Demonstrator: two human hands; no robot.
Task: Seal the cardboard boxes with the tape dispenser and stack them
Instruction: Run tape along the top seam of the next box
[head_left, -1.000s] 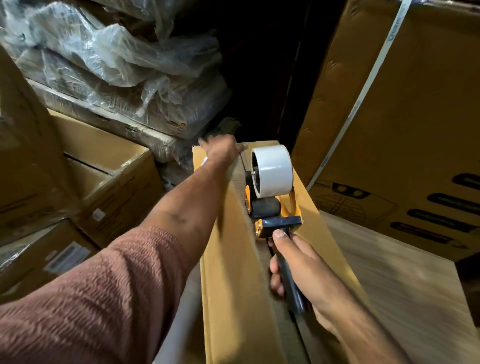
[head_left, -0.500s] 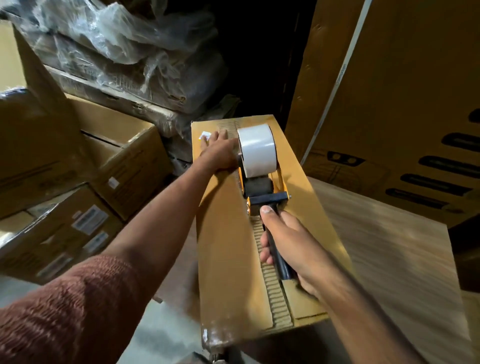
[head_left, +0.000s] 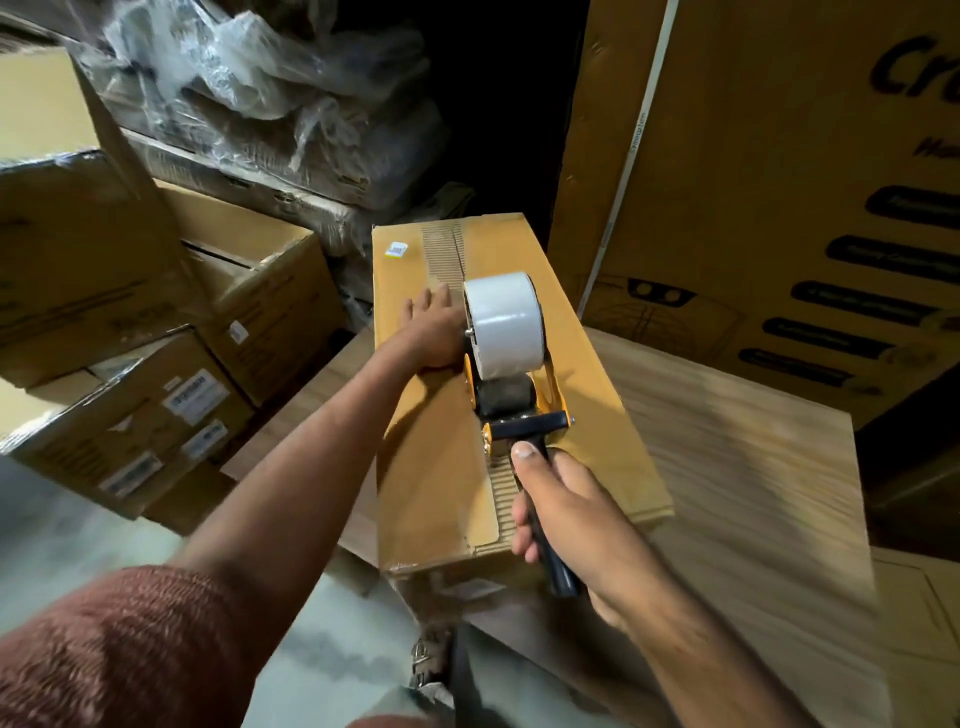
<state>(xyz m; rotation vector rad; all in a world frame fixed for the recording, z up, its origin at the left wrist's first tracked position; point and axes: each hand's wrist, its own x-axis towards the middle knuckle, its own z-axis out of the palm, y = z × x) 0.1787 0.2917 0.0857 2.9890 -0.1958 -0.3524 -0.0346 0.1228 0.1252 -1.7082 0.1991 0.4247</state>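
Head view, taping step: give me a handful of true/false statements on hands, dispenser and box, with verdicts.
1. The right hand grips the tape dispenser by its black handle. True.
2. The left hand lies flat on top of the cardboard box. True.
3. The tape roll is brown. False: it is white.
4. The dispenser sits on the wooden table. False: it is on the box's centre seam.
5. A small label sits near the box's far-left corner. True.

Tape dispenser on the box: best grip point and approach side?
Grip the tape dispenser by its black handle, coming from the near end of the box. The handle juts back toward the person, clear of the roll; the right hand holds it there.
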